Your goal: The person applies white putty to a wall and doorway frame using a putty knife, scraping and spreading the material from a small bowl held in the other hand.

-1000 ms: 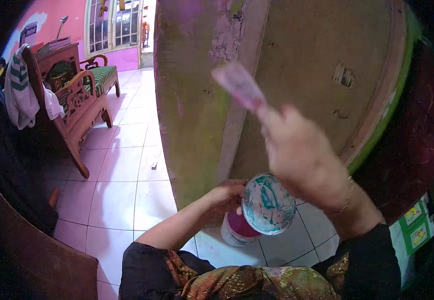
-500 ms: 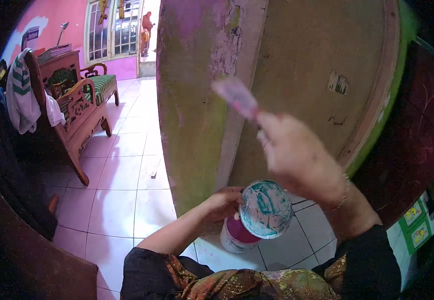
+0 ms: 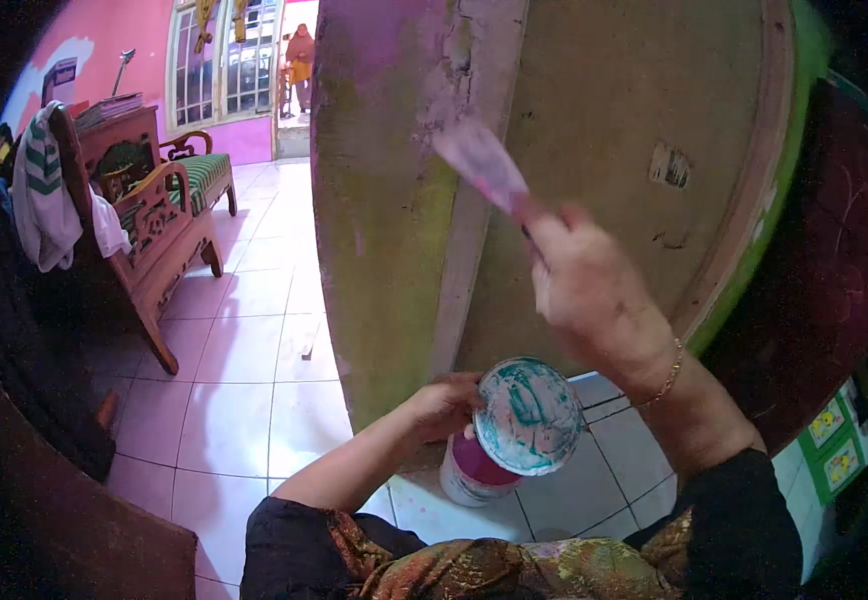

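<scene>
The bright, narrow doorway (image 3: pixel 298 14) throws glare across glossy white floor tiles (image 3: pixel 259 250) — my flat, pinkish blade (image 3: pixel 482 165) blurs; dark edges bend.

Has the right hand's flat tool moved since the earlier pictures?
Yes: the flat tool moved up and slightly right relative to the pale patch on the panel.

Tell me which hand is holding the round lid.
The left hand, the lower one: it grips the teal-smeared lid by its edge, partly covering the bucket in view. The right hand, raised higher, instead grips a flat-bladed tool.
</scene>
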Motion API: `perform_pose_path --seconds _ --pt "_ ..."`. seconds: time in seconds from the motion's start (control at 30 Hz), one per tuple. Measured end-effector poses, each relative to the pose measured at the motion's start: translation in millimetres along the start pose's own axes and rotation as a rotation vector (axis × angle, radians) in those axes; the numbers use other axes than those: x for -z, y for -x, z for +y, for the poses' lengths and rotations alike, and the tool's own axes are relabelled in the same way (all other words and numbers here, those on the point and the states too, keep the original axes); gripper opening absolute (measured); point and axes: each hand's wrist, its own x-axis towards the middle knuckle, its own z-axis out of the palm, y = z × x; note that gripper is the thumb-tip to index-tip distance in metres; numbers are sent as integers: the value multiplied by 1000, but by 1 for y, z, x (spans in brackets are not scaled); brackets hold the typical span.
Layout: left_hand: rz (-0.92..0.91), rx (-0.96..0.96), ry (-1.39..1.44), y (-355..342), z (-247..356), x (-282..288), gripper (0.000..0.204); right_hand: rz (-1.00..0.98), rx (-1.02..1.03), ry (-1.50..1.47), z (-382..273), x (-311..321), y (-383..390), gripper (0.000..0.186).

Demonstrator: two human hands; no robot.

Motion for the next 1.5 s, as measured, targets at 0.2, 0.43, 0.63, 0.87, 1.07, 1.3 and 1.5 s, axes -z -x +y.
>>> perform_pose_path --seconds 0.2,0.43,0.63,0.87,1.07,1.3,1.5 --pt "22 -17 -20 -12 -10 -17 37 518 224 -92 15 13 -67 33" --pt "85 -1 -23 2 -11 -22 37 5 -7 -70 23 -2 3 30" --pt "69 5 -48 -3 -12 -33 36 405 241 -38 30 37 -52 31" --pt "11 -25 -9 12 -9 -13 36 9 23 153 7 2 -5 37" --pt "98 -46 34 8 -16 -5 35 -190 2 -826 7 67 -38 22" --pt "73 -60 12 4 -15 14 29 -258 -151 -918 65 -21 -79 24" --pt "182 -69 59 19 -11 13 24 -264 -195 -927 21 7 -44 32"
